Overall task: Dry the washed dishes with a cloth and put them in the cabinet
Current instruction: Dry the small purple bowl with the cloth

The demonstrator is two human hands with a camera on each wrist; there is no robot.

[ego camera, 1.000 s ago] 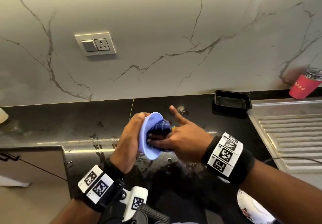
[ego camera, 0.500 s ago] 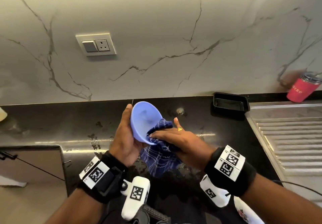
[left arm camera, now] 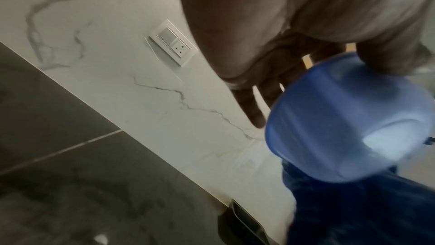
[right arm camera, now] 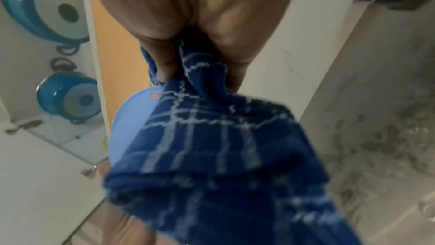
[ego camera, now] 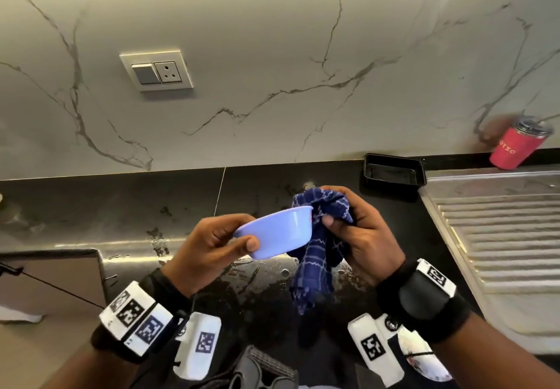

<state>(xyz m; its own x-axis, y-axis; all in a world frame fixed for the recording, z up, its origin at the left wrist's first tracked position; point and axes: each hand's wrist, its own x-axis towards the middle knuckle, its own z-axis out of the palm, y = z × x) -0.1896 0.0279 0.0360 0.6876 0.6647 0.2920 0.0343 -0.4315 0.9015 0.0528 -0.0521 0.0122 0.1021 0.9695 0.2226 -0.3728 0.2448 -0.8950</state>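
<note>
Hands work above a dark, wet countertop (ego camera: 127, 207) in front of a marble wall. The left hand (ego camera: 209, 246) holds a light blue bowl (ego camera: 277, 232) by its near rim: the thumb lies against the outer side wall and the other fingers curl over the rim toward the inside. The bowl is in the air, roughly upright and tilted, between the two hands. The right hand (ego camera: 360, 237) grips a dark blue checked cloth (ego camera: 318, 246), with the thumb pinching a bunch of fabric against the curled fingers; the cloth touches the far side of the bowl and its loose end hangs down toward the countertop. The right wrist view shows the same cloth (right arm camera: 219, 137) gathered in the grip, with the bowl (right arm camera: 132, 124) just behind it. On the wall is a switch and socket plate (ego camera: 157, 71). A black tray (ego camera: 394, 173) rests on the countertop near the wall, beside a ribbed metal drainboard (ego camera: 500, 237). A red tumbler (ego camera: 519, 143) stands at the far right.
</note>
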